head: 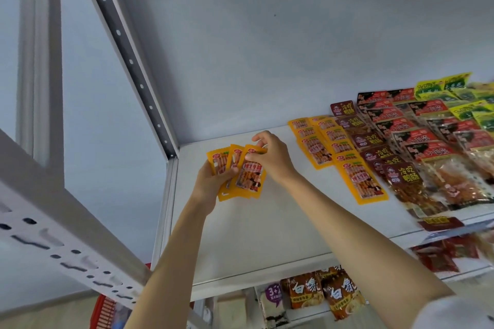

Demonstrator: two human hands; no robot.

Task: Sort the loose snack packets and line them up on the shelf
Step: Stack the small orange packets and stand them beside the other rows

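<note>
Both hands' grip fans glossy yellow snack packets (248,176) printed red.

A fan of packets (242,171) is sitting between the left hand (211,181) and right hand (270,157) over the shelf (267,222), left of two packet rows (334,149); further rows (417,141) are lying to their right; more packets (320,294) are resting below.
</note>
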